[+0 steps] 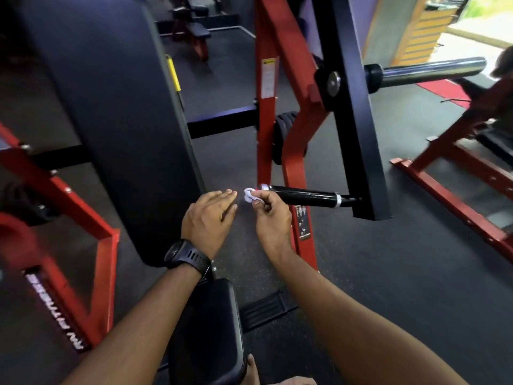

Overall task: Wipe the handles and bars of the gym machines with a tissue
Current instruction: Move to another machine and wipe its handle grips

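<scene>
**Tissue at the tip of the handle, wipe about to start**

My right hand point(270, 218) is curled around a small crumpled tissue point(251, 196), pinched between thumb and fingertips. It sits right at the free end of the black handle point(302, 196). That handle sticks out sideways from the machine's black arm point(355, 107), in front of the red frame point(277, 107). I can't tell whether the tissue touches the end cap or sits just off it. My left hand point(208, 218), the one with the watch point(186, 257), is flat and relaxed with straight fingers. It holds nothing and is just beside the tissue, apart from the handle.

I read this as the opening of the wipe on this handle, with the length of the grip left to do. The next move calls for wrapping the tissue around the grip and drawing it toward the silver ring point(338, 200) near the arm. It needs enough pressure that the wad doesn't slip out. The wad is small, so it may need spreading first, and the left hand is well placed to help. The chrome bar point(433, 70) up on the right looks like another one to wipe.
</scene>
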